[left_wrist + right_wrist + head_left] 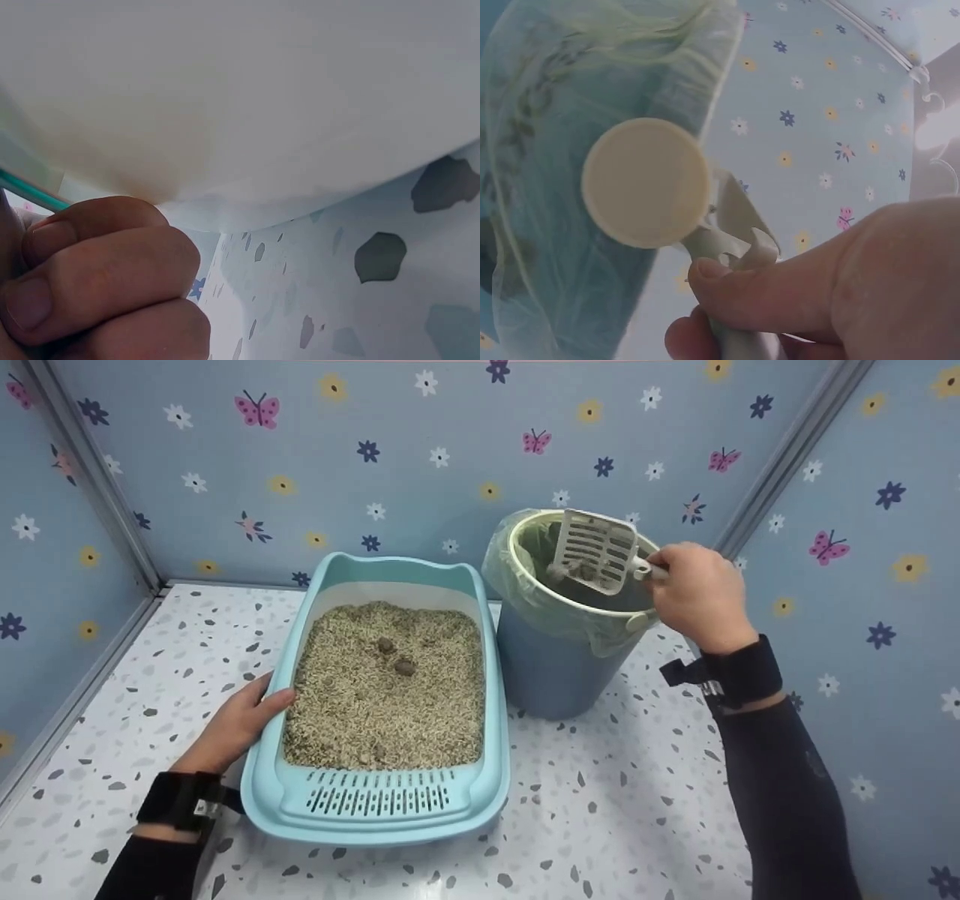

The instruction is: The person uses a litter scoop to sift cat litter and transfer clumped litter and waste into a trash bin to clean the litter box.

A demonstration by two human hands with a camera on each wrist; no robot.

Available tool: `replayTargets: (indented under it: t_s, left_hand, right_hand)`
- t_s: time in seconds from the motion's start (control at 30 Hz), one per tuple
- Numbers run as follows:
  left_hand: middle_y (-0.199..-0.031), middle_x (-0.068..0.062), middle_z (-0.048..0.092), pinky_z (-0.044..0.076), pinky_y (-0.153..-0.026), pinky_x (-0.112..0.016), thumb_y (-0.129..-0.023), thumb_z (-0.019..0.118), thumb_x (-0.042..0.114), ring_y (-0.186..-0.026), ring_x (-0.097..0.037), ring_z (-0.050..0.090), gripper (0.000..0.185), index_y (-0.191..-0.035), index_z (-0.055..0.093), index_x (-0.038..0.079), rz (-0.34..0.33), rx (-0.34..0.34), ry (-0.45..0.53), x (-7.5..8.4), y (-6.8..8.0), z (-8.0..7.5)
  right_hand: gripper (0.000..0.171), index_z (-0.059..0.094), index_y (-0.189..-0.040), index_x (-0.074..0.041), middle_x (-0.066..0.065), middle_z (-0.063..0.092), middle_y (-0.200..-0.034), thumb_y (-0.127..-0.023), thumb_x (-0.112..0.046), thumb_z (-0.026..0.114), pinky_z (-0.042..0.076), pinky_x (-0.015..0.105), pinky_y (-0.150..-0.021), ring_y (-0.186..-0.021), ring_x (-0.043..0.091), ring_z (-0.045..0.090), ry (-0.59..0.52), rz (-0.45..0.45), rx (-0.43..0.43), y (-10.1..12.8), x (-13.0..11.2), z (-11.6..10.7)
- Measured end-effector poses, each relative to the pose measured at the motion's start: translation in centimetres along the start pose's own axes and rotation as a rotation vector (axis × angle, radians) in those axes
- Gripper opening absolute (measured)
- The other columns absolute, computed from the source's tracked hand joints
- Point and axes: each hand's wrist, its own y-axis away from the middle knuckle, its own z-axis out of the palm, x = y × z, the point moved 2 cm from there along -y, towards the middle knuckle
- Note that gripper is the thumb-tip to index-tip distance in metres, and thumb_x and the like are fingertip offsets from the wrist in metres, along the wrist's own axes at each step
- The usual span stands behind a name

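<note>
My left hand [238,724] grips the left rim of a light blue litter box [495,780], thumb over the edge and fingers [127,270] curled against its outside in the left wrist view. Tan litter [360,712] fills the box, with dark clumps [404,666] lying on top near the middle. My right hand [701,596] holds a white slotted litter scoop [598,547] by its handle, thumb along it in the right wrist view. The scoop is tilted over the mouth of a blue-grey trash bin [559,675], with greyish clumps seen at its lower edge.
The bin stands close against the box's right side. A pale green bag [504,559] hangs over its rim, and a round cream button [645,184] sits on the rim near my right hand. Patterned blue panels [420,487] enclose the speckled white surface [600,802] at back and sides.
</note>
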Motion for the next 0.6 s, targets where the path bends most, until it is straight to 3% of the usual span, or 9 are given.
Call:
replayTargets:
  t_s: [0.1, 0.3, 0.5, 0.6]
  left_hand:
    - [-0.157, -0.031, 0.055, 0.059, -0.098, -0.025, -0.118, 0.053, 0.038, -0.124, -0.026, 0.070, 0.076, -0.177, 0.022, 0.001, 0.002, -0.004, 0.004, 0.0, 0.0, 0.1]
    - [-0.162, -0.028, 0.052, 0.057, -0.101, -0.023, -0.118, 0.052, 0.037, -0.131, -0.031, 0.068, 0.075, -0.177, 0.022, 0.004, 0.008, -0.013, 0.018, 0.1, -0.1, 0.1]
    - [-0.160, -0.029, 0.054, 0.057, -0.100, -0.023, -0.118, 0.053, 0.038, -0.131, -0.034, 0.068, 0.075, -0.177, 0.022, 0.003, -0.003, -0.006, 0.019, 0.0, -0.1, 0.1]
    - [-0.160, -0.030, 0.054, 0.057, -0.100, -0.023, -0.118, 0.053, 0.037, -0.129, -0.032, 0.068, 0.075, -0.177, 0.022, 0.002, -0.006, -0.003, 0.018, -0.2, 0.0, 0.1]
  right_hand:
    - [0.018, 0.079, -0.113, 0.006, 0.025, 0.075, -0.106, -0.099, 0.000, 0.069, 0.056, 0.068, -0.077, -0.092, 0.049, 0.071, 0.041, -0.027, 0.064, 0.3, 0.0, 0.3]
    - [0.018, 0.077, -0.109, 0.006, 0.022, 0.068, -0.096, -0.094, 0.008, 0.067, 0.053, 0.064, -0.059, -0.076, 0.048, 0.068, 0.141, -0.099, 0.184, 0.9, -0.3, 1.0]
    - [0.024, 0.077, -0.110, 0.006, 0.023, 0.068, -0.098, -0.091, 0.014, 0.065, 0.054, 0.062, -0.055, -0.074, 0.045, 0.067, 0.213, -0.112, 0.203, 0.9, -0.5, 1.6]
    - [0.021, 0.077, -0.111, 0.006, 0.022, 0.068, -0.098, -0.093, 0.011, 0.066, 0.055, 0.061, -0.056, -0.074, 0.044, 0.067, 0.198, -0.103, 0.196, 0.8, -0.4, 1.7]
